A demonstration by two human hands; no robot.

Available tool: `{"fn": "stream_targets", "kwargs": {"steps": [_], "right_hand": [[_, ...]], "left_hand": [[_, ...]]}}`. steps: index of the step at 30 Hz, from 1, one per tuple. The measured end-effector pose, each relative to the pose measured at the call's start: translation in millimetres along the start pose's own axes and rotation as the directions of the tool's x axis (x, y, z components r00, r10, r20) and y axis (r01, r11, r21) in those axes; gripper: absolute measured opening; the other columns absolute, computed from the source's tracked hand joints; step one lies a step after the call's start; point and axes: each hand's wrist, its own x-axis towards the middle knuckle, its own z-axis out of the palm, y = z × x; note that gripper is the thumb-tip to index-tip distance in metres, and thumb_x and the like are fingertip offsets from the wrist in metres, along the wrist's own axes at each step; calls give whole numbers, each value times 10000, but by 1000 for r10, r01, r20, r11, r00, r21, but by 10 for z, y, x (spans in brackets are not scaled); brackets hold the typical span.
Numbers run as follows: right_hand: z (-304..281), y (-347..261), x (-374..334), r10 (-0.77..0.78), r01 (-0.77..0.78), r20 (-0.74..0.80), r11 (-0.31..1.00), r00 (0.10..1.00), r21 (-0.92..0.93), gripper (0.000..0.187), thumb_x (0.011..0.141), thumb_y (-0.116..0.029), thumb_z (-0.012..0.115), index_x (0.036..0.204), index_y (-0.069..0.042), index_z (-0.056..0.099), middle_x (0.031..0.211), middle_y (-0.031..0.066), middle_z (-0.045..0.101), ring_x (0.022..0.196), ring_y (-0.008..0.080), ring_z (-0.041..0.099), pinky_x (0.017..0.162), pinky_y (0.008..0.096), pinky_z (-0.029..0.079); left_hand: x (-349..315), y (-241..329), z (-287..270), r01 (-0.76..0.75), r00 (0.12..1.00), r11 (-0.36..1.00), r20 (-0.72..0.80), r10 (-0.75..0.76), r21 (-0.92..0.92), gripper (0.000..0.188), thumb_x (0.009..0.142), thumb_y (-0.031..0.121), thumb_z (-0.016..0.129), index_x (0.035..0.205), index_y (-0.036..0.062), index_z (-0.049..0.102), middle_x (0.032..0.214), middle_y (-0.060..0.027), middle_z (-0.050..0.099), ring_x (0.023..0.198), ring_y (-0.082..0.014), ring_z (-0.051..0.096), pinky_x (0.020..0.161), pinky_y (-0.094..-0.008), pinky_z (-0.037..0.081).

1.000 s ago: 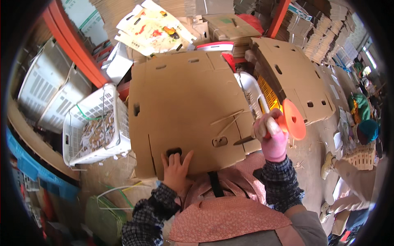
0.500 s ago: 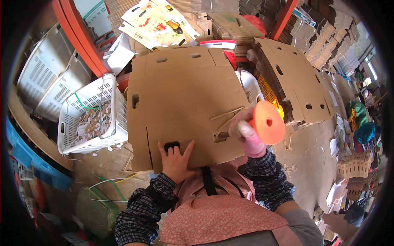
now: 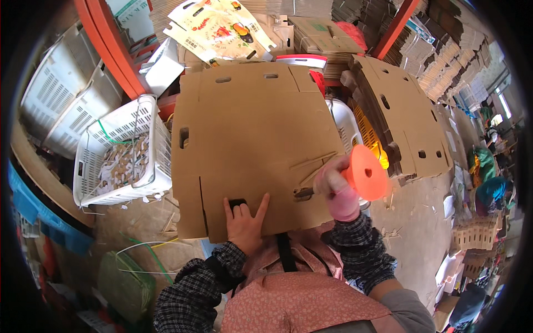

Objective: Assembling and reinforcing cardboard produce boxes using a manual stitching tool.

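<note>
Head camera view: a person in a pink patterned apron (image 3: 294, 299) and dark plaid sleeves (image 3: 191, 291) works over a brown cardboard sheet (image 3: 250, 127), which lies flat in the middle of the scene with its near edge just in front of the apron. The left hand (image 3: 244, 233), bare and palm down, rests at that near edge, its two outer visible fingers spread on the board while the two between them dip into a dark slot (image 3: 239, 202); whether those fingertips pinch the board from inside cannot be told. The right hand (image 3: 337, 188), in a pink and pale glove, is clenched around the handle of an orange tool (image 3: 376, 180), its broad round disc facing up beside the fist, over the sheet's right edge. A dark, narrow tip shows at the cutout just left of the fist, though how deep it sits is unclear. Thin cardboard strips (image 3: 312, 161) lie on the sheet near the right hand. To the left stands a white basket (image 3: 162, 152) holding cardboard scraps (image 3: 123, 164); to the right lies another cardboard stack (image 3: 411, 122), beside a yellow crate (image 3: 362, 126). A colorfully printed sheet (image 3: 214, 41) lies beyond, near a red post (image 3: 102, 39).
</note>
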Motion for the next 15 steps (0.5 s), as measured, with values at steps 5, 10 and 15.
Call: {"fn": "stream_targets", "kwargs": {"steps": [5, 10, 15], "right_hand": [[-7, -84, 29, 45, -38, -59, 992, 997, 123, 180, 820, 15, 458, 704, -108, 396, 459, -15, 307, 358, 116, 254, 384, 277, 269], [-271, 159, -86, -23, 48, -112, 972, 993, 230, 196, 859, -92, 554, 719, -104, 418, 444, -16, 316, 357, 121, 291, 375, 286, 281], [-100, 68, 48, 88, -96, 135, 994, 987, 50, 179, 881, -131, 565, 743, -105, 454, 477, -10, 371, 375, 127, 346, 378, 287, 294]], "left_hand": [[7, -21, -19, -17, 999, 998, 34, 19, -57, 996, 638, 209, 725, 1497, 205, 221, 946, -180, 463, 913, -349, 466, 1100, -638, 107], [8, -21, 7, -2, 997, 998, 79, 7, -63, 1008, 618, 186, 717, 1497, 196, 224, 942, -184, 451, 913, -355, 461, 1103, -634, 106], [18, -15, 4, -21, 999, 998, 36, 23, -60, 1001, 624, 185, 711, 1497, 188, 221, 936, -181, 450, 916, -358, 462, 1103, -636, 105]]}}
